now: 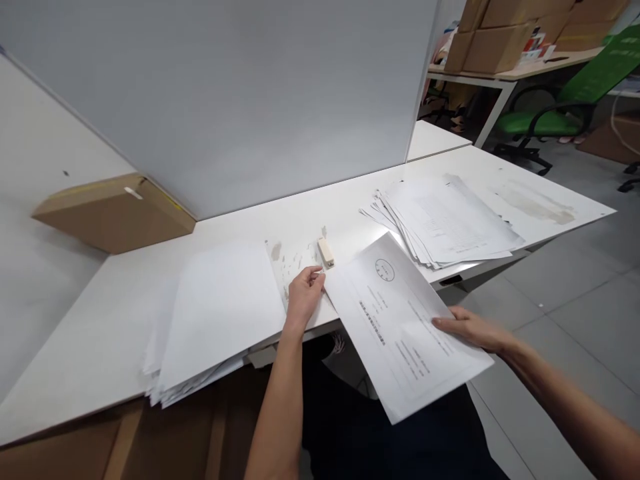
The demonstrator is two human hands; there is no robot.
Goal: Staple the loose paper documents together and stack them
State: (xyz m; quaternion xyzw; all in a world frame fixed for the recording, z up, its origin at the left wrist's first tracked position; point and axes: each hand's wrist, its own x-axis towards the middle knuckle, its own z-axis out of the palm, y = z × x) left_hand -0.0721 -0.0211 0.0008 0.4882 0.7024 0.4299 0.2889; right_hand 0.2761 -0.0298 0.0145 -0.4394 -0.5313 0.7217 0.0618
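My right hand [473,329] grips the right edge of a printed sheet of paper [400,333], thumb on top and fingers beneath. The sheet carries a round stamp-like mark and lines of text, and it is held tilted over my lap and the table's front edge. At its left corner my left hand [305,293] is closed, thumb and forefinger pinching the paper's edge. Just beyond those fingertips a small beige stapler-like block [325,253] with a metal end lies on the table. Whether more sheets lie under the top one, I cannot tell.
On the white table [300,213], a stack of blank-looking paper [225,313] lies left and a fanned stack of printed sheets [445,220] right. A grey-white panel [280,93] rises behind. A cardboard box [117,213] stands at left, a green chair [545,123] far right.
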